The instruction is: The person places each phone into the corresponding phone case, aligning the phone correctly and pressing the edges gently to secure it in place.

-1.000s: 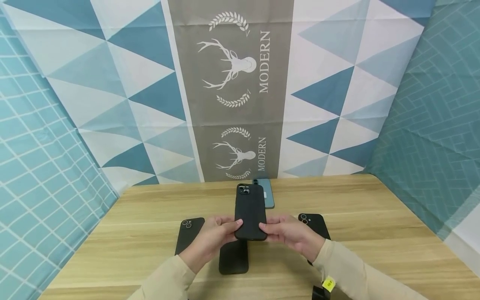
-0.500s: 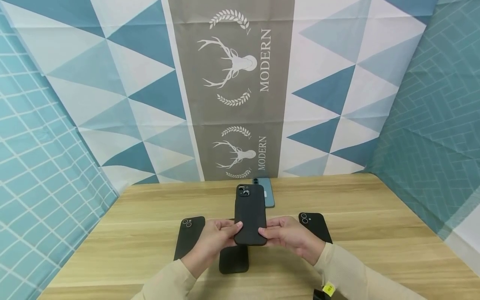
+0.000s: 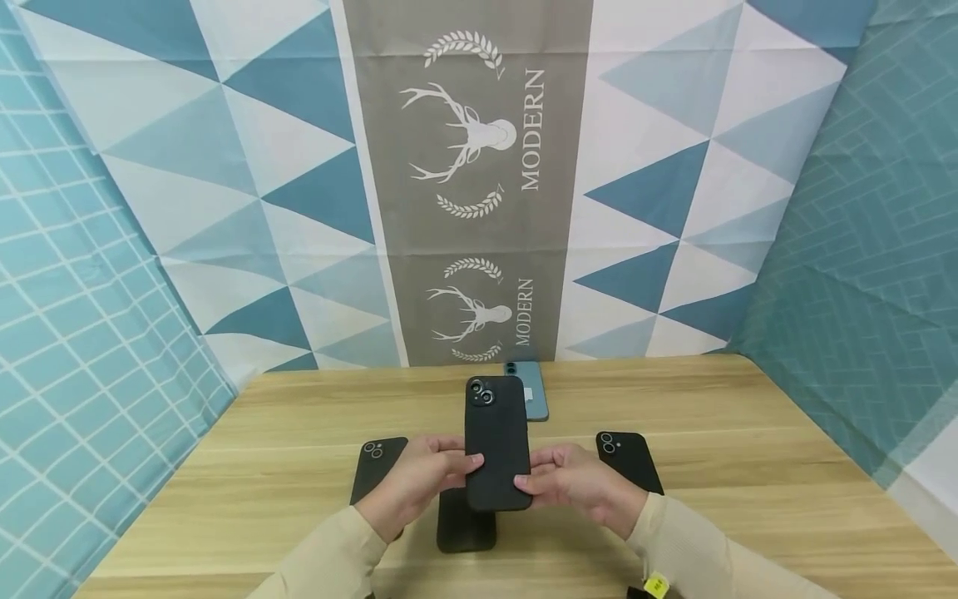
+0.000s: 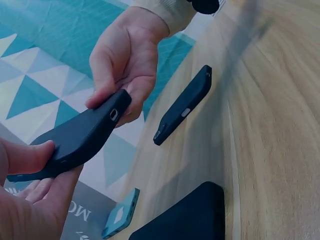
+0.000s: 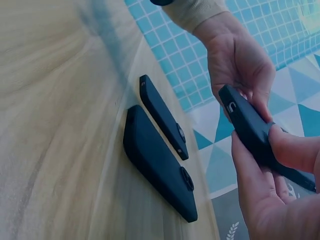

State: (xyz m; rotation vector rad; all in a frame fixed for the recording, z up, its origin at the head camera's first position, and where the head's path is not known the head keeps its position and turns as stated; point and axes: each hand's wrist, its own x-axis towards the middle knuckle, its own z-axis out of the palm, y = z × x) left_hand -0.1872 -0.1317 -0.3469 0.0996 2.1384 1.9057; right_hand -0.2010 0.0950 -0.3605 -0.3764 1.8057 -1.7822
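Note:
A phone in a black case (image 3: 497, 445) is held up over the table, its back and two-lens camera corner facing me in the head view. My left hand (image 3: 421, 478) grips its left edge, thumb on the back and fingers behind. On the right edge my right hand (image 3: 584, 484) grips it the same way. Both wrist views show the held phone (image 4: 82, 137) from its lower end, where a port cutout is visible. Below it on the table lies another black phone-shaped piece (image 3: 466, 528), its upper part hidden by the held phone.
A black phone (image 3: 374, 467) lies left of centre, partly behind my left hand. Another black phone (image 3: 630, 459) lies to the right, partly behind my right forearm. At the back edge is a blue phone (image 3: 534, 391). Patterned cloth (image 3: 479, 183) rises behind the wooden table (image 3: 247, 499).
The held phone has turned its back more toward me, and its lower end has come down and nearer. The two lenses show more fully now. Both hands keep their grip.

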